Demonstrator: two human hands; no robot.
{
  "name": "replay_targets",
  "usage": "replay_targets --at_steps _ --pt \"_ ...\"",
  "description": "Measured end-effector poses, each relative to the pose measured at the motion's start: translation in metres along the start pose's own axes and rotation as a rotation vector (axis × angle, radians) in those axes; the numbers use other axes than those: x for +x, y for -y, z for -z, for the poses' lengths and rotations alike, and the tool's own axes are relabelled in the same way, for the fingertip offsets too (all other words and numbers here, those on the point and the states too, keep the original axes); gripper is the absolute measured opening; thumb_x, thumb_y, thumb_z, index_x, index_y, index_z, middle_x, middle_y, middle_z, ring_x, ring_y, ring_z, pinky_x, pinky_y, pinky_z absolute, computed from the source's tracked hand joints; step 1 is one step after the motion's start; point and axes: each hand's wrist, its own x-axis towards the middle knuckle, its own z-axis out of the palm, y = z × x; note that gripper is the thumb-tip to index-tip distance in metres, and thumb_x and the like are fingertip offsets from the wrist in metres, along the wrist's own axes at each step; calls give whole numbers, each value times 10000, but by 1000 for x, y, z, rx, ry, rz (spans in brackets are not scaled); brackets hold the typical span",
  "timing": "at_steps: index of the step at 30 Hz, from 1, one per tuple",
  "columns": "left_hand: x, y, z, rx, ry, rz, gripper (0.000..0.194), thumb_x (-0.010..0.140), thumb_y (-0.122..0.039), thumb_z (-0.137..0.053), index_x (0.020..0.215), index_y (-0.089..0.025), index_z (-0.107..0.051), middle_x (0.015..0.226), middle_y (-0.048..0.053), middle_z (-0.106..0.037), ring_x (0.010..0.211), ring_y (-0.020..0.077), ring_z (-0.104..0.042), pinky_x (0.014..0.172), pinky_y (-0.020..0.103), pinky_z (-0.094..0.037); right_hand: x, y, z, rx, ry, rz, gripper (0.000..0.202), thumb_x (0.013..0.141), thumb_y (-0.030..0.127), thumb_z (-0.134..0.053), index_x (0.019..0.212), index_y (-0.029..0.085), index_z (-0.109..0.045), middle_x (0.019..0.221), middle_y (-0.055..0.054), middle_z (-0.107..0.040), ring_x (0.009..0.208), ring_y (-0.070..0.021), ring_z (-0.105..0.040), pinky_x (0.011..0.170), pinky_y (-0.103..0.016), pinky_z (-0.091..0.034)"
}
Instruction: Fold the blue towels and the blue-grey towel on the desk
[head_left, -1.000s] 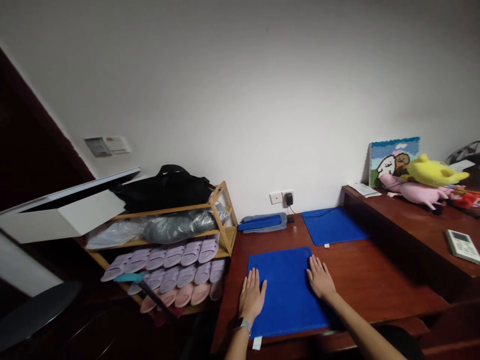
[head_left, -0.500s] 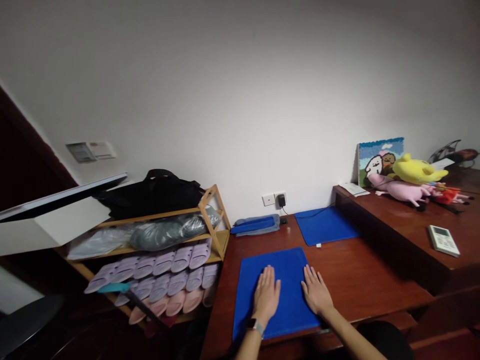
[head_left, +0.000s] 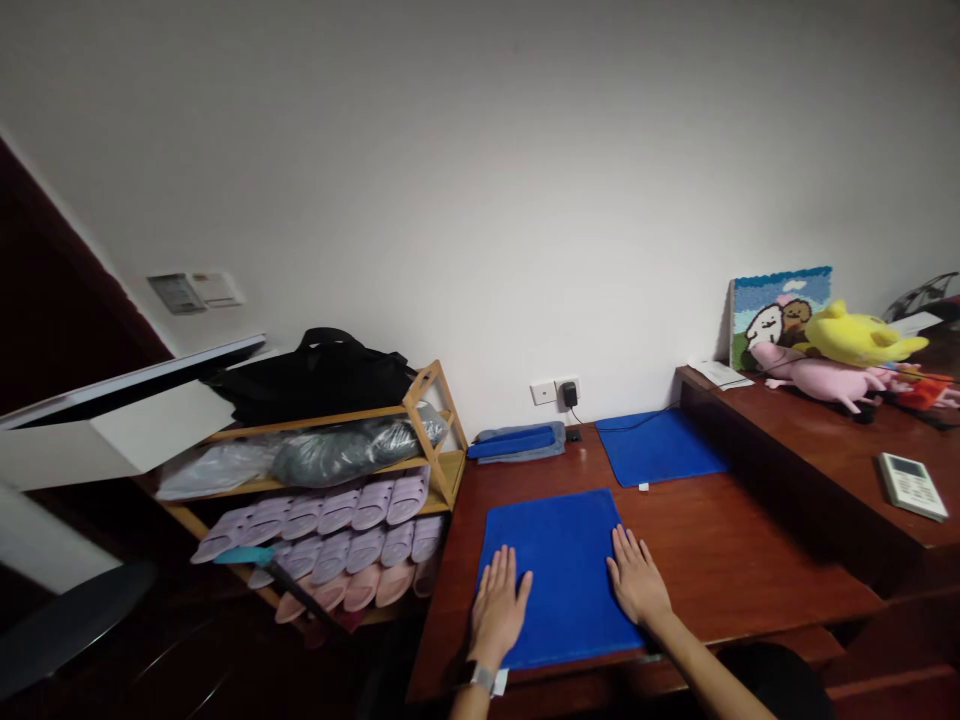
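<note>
Left hand (head_left: 499,607) and right hand (head_left: 637,580) flat at the sides of a blue cloth (head_left: 562,575).
Palms down, fingers straight, gripping nothing — the cloth lies spread on the desk (head_left: 757,560), folded towels (head_left: 517,443) beyond its far edge. Sliding inward under pressure could wrinkle it — uneven pushing could skew it.
</note>
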Motion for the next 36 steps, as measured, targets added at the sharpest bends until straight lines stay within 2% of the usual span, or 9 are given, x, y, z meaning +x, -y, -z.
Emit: replay_targets --at_steps 4,10,16,21,24,30,32,34,36 --pt "-16 41 0 28 -50 43 746 1077 -572 -188 1658 -115 -284 1731 116 -250 1606 258 -223 1310 475 -261 0 3 5 -25 17 -16 690 1058 423 -213 1651 76 -264 1723 -96 -243 1615 -255 -186 1324 -464 -148" --pt "-17 37 -2 15 -71 38 732 1080 -554 -177 1656 -119 -298 1729 110 -269 1608 254 -227 1314 472 -252 -14 6 12 -33 12 -13 683 1062 430 -201 1649 92 -289 1720 -84 -260 1612 -245 -206 1320 -461 -165" --pt "-16 38 -5 33 -83 32 751 1076 -555 -186 1641 -79 -319 1721 130 -266 1605 265 -232 1313 476 -253 -53 -4 -7 -38 -35 -37 690 1065 466 -197 1651 115 -295 1714 -60 -267 1607 -247 -223 1320 -478 -188" --pt "-17 41 -2 56 -122 4 686 1072 -509 -258 1649 -145 -326 1701 115 -328 1585 278 -292 1302 529 -274 -64 -5 -11 -5 -86 -14 668 1066 467 -235 1644 147 -333 1710 -52 -275 1603 -254 -235 1319 -490 -200" --pt "-16 12 2 36 -170 -38 665 1086 -479 -231 1653 -143 -314 1707 108 -320 1588 276 -289 1310 519 -270 -63 -2 -8 17 -101 -3 660 1067 474 -233 1646 173 -330 1708 -38 -271 1605 -256 -226 1319 -505 -198" --pt "-14 -122 -7 -132 -64 -405 625 1104 -462 -209 1676 -211 -207 1723 70 -291 1595 262 -278 1300 519 -312 -64 -5 -7 7 -61 22 648 1065 443 -231 1643 165 -321 1707 -38 -265 1607 -247 -220 1323 -492 -179" --pt "-14 -153 -13 -160 -28 -475 614 1105 -446 -196 1677 -226 -159 1725 68 -282 1599 260 -264 1304 525 -302 -63 -8 -9 1 -61 47 628 1052 382 -256 1641 177 -324 1707 -39 -261 1608 -244 -215 1321 -496 -177" --pt "-15 -161 -16 -160 2 -479 612 1105 -446 -186 1676 -227 -145 1726 70 -270 1602 255 -252 1310 523 -288 -63 -9 -11 -4 -65 54 625 1043 357 -271 1641 186 -324 1708 -38 -259 1609 -247 -214 1320 -501 -174" --pt "-19 -144 -17 -141 13 -431 627 1102 -473 -198 1675 -220 -168 1729 64 -257 1605 250 -243 1315 514 -283 -63 -9 -12 -4 -71 40 630 1054 397 -261 1641 178 -326 1707 -39 -262 1606 -255 -224 1320 -504 -175"
